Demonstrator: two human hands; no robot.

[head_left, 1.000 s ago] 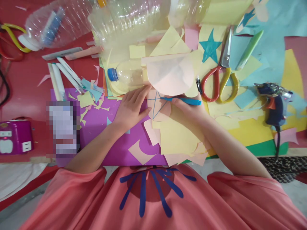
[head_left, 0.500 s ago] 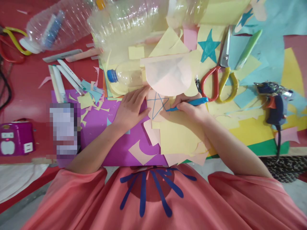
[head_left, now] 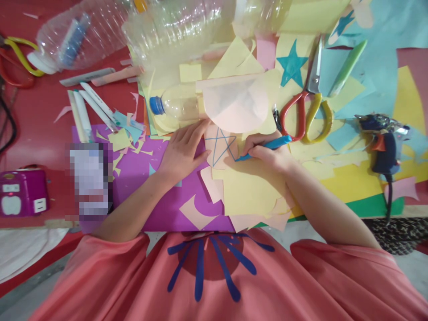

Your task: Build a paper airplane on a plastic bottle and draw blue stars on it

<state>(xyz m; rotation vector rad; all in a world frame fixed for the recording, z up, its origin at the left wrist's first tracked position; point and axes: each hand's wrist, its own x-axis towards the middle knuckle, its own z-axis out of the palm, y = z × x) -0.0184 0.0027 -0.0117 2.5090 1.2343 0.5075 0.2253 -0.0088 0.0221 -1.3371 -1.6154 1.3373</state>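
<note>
A blue marker [head_left: 272, 145] is gripped in my right hand [head_left: 269, 154], its tip at the lower right of a star outline drawn in blue lines on a pale pink paper piece [head_left: 220, 149]. My left hand [head_left: 183, 150] lies flat at that paper's left edge, fingers stretched out over the purple sheet [head_left: 143, 200]. Just above the drawing lies a rounded pale pink paper [head_left: 234, 102], overlapping a small clear bottle [head_left: 180, 103] with a blue cap. Beneath my right hand is a yellow paper [head_left: 254, 191].
Scissors [head_left: 312, 98] with red and yellow handles lie right of my right hand, below a teal paper star [head_left: 292, 64]. Farther right is a glue gun [head_left: 384, 147]. Large clear bottles [head_left: 174, 35] line the back. Several markers [head_left: 96, 104] and a phone [head_left: 90, 178] lie left.
The marker tip has moved slightly down and right, extending a blue line of the star to its lower right point. My left hand has stayed in place.
</note>
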